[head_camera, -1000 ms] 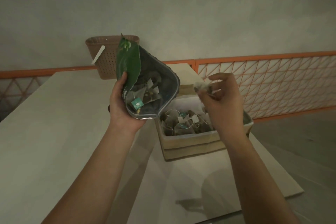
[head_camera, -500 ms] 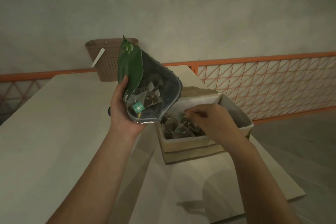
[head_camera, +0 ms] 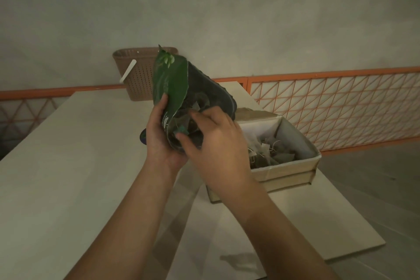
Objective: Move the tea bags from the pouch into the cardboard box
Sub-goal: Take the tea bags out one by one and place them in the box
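A: Pouch (head_camera: 169, 84)?
B: Gripped upright by left hand (head_camera: 159, 136), above surface (head_camera: 68, 166), mouth open.
A: Right hand (head_camera: 218, 143)?
B: Fingers inside pouch; grasp can't be told.
A: Tea bags (head_camera: 272, 152)?
B: Piled in cardboard box (head_camera: 293, 170), just beside.

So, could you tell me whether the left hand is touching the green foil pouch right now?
Touching. The head view shows the left hand wrapped around the green foil pouch, its thumb lying on the green front.
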`<state>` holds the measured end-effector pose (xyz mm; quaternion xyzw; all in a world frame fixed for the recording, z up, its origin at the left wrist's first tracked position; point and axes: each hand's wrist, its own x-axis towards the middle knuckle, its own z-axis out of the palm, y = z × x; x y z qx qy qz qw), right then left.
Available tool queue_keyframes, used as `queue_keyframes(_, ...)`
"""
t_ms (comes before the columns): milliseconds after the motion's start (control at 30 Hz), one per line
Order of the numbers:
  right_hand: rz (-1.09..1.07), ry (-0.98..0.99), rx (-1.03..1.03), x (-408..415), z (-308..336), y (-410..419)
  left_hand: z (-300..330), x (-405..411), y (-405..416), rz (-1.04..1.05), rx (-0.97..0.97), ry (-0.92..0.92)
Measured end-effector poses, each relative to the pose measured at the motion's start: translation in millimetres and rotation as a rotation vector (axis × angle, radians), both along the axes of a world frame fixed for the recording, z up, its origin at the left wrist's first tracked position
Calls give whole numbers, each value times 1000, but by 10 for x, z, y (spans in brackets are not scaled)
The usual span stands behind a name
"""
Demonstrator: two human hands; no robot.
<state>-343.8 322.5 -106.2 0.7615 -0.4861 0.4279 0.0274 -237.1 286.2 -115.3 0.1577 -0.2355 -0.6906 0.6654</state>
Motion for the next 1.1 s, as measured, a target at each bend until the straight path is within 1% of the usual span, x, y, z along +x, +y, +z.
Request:
queue_keyframes(100, -65, 85, -50, 28, -63, -21, 15, 6, 13, -8, -3, -14)
queue_keyframes(167, -54, 74, -67, 14, -106, -27, 28, 15, 8, -22, 3, -22)
queue_keyframes(233, -14, 12, -71, -16, -130, -32, 37, 26, 5, -28, 8, -18)
queue_keyframes(300, 52, -91, -77, -60, -129, -41, 42, 28, 8, -35, 9, 1)
queue_keyframes(367, 154, -243, -50, -126, -100, -37, 52, 31, 5, -45, 4, 19)
queue_keyframes(467, 244, -472, 54, -260, -13, 14, 62, 50, -18, -49, -2, 9)
queue_keyframes(567, 260, -675, 192, -405, 96, 40, 64, 60, -34, -78, -8, 5)
queue_keyframes(733, 270, -896, 265, -641, 256, -25, 58, 55, -35, -82, -27, 18)
queue_keyframes(867, 303, -1052, 283, -775, 370, -97, 33, 95, -55, -105, -42, 10)
queue_keyframes(933, 300, -1056, 276, -826, 399, -171, 21, 103, -57, -108, -49, 8)
queue_keyframes(1100, 222, -926, 347, -854, 317, -464, 13, 121, -57, -83, -42, -1)
